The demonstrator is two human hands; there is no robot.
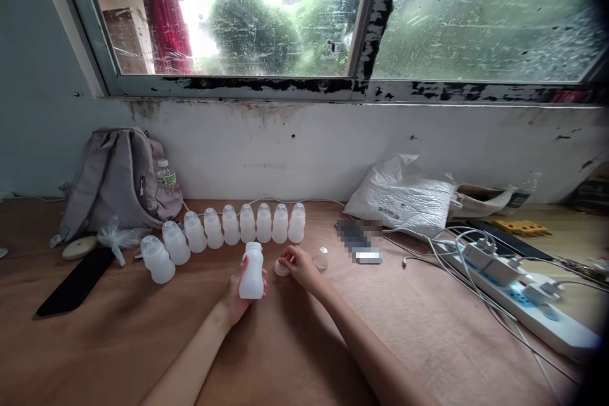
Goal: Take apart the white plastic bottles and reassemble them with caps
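My left hand [238,292] is wrapped round a frosted white baby bottle [252,273], tilted a little, with its neck uncovered. Just to the right, my right hand [299,264] has its fingertips closed on a small white bottle collar [281,268] at the table surface; the fingers hide part of it. A clear dome cap [320,261] lies beside that hand, with a small white piece [323,250] next to it. Behind both hands, several capped baby bottles [231,226] stand in a curved row that comes nearer to me at the left.
At the left are a grey backpack [114,171], a clear plastic bag [121,238] and a black flat case [76,282]. A silver mailing bag [404,193] lies at the back right. The power strip [533,298] and its cables run along the right side.
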